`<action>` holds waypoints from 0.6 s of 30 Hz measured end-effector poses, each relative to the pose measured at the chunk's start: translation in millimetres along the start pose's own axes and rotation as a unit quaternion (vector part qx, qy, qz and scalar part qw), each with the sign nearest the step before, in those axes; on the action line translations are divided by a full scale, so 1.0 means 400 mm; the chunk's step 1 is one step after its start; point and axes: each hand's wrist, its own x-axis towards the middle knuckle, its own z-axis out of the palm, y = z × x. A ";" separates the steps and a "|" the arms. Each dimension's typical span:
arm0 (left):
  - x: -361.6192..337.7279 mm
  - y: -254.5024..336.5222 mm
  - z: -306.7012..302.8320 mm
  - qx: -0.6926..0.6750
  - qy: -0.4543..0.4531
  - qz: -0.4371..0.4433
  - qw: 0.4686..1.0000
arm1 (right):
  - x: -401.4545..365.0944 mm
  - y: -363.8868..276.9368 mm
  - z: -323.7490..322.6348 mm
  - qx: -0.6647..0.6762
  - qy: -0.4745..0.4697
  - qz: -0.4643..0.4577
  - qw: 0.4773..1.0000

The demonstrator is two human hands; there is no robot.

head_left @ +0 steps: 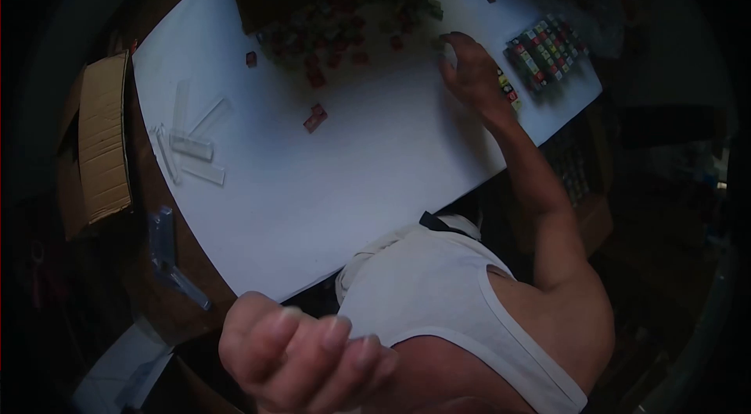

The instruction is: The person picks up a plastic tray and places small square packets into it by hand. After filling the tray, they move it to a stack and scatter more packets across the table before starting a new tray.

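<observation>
My right hand [472, 73] reaches over the white tabletop [344, 179], thumb and index finger curved and apart, with no object clearly visible between them. Just left of and above it lies a loose pile of small red and green pieces [336, 34]. Beside its wrist is a short row of coloured pieces [508, 89], partly covered by the hand. Further right stands a block of packed rows [547, 50] in red, green, yellow and white. Close to the camera, my left hand [305, 351] is raised with its fingers curled in; whatever is inside is hidden.
Clear plastic strips [192, 145] lie on the table's left side. Two red pieces [315, 118] rest near the middle. A cardboard box [106, 136] stands beyond the left edge, with more clear plastic pieces [163, 238] below it. A crumpled clear bag [606, 19] is upper right.
</observation>
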 end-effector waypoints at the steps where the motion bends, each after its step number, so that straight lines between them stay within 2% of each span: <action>1: -0.006 -0.033 0.032 -0.021 -0.018 -0.063 0.998 | 0.017 0.018 0.035 -0.029 0.009 0.009 0.999; 2: -0.022 -0.094 0.097 -0.038 -0.035 -0.128 0.990 | 0.039 0.022 0.064 -0.056 0.016 0.014 0.998; 3: -0.106 -0.164 0.211 -0.006 0.013 -0.177 0.984 | 0.060 0.015 0.081 -0.046 0.014 0.006 0.999; 5: -0.262 -0.216 0.353 0.014 -0.044 -0.375 0.926 | 0.091 -0.005 0.105 -0.132 -0.164 0.142 0.967; 6: -0.307 -0.224 0.406 0.008 -0.059 -0.473 0.879 | 0.090 -0.027 0.129 -0.127 -0.164 0.130 0.969; 7: -0.319 -0.237 0.441 0.017 -0.053 -0.473 0.879 | 0.065 -0.054 0.153 -0.075 -0.096 0.071 0.990; 8: -0.321 -0.239 0.465 0.046 -0.123 -0.445 0.886 | 0.040 -0.088 0.167 -0.023 -0.028 0.019 0.999; 9: -0.323 -0.244 0.486 0.073 -0.195 -0.413 0.887 | 0.034 -0.119 0.187 -0.020 -0.027 0.018 0.999; 11: -0.286 -0.281 0.536 0.045 -0.176 -0.388 0.904 | 0.049 -0.178 0.215 0.143 -0.079 -0.011 0.987; 15: -0.282 -0.359 0.573 -0.036 -0.145 -0.342 0.928 | 0.108 -0.109 0.231 0.140 -0.063 0.002 0.988; 16: -0.281 -0.372 0.558 -0.035 -0.149 -0.338 0.929 | 0.137 -0.072 0.202 0.058 -0.043 0.021 0.997; 17: -0.276 -0.388 0.537 0.007 -0.106 -0.383 0.918 | 0.173 -0.050 0.169 -0.027 -0.022 0.039 0.999; 18: -0.273 -0.406 0.524 0.048 -0.061 -0.426 0.901 | 0.214 -0.051 0.128 -0.027 -0.040 0.054 0.997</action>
